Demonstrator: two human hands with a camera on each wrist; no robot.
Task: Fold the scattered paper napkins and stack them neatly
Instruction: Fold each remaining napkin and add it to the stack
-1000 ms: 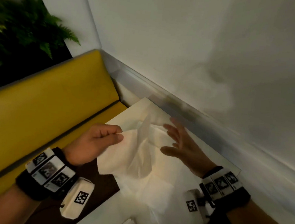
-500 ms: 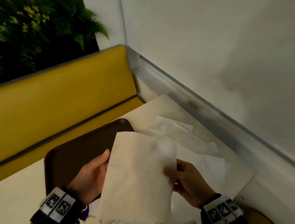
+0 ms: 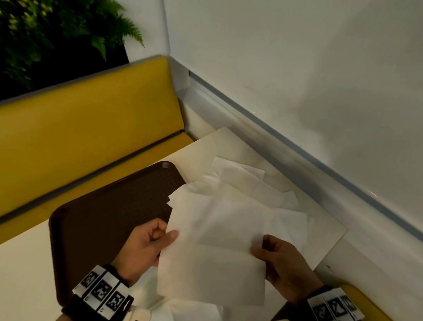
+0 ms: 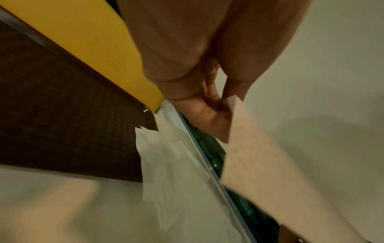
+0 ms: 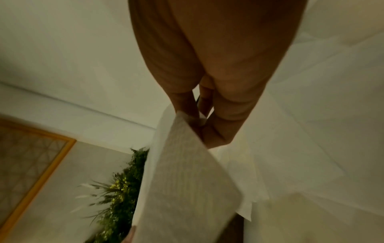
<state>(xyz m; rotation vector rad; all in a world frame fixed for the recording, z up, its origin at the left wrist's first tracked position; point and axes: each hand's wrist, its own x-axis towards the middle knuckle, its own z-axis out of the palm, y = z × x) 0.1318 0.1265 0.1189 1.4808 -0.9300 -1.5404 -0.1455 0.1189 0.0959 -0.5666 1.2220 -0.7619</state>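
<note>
A white paper napkin (image 3: 212, 257) is held up flat between both hands above the table. My left hand (image 3: 152, 242) pinches its left edge between thumb and curled fingers; the same napkin (image 4: 270, 172) runs from that pinch in the left wrist view. My right hand (image 3: 273, 260) pinches the right edge, and in the right wrist view the napkin (image 5: 187, 180) hangs from those fingertips. Several loose napkins (image 3: 248, 189) lie scattered and overlapping on the table beyond the held one. More white napkin paper (image 3: 186, 317) lies below the hands.
A dark brown tray (image 3: 103, 215) sits on the cream table (image 3: 326, 237) to the left of the napkins. A yellow bench back (image 3: 80, 128) runs behind it, with green plants (image 3: 38, 17) above. A white wall with a ledge (image 3: 308, 156) closes the right side.
A second ago only the left hand held a crumpled napkin and the right hand was open. Now both hands pinch its sides and it is spread flat, nearer to me.
</note>
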